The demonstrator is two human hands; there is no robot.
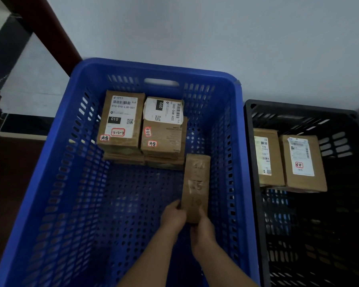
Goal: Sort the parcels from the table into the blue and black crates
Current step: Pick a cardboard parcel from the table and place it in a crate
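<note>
A brown parcel (196,187) is gripped at its near end by left hand (173,216) and right hand (202,229), low-centre inside the blue crate (56,183).

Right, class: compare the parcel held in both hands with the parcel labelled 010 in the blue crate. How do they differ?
The held parcel shows a bare brown face, gripped at its near end by the left hand and right hand; the 010 parcel shows a white printed label and lies flat atop a stack. Both are brown cardboard, inside the blue crate.
</note>
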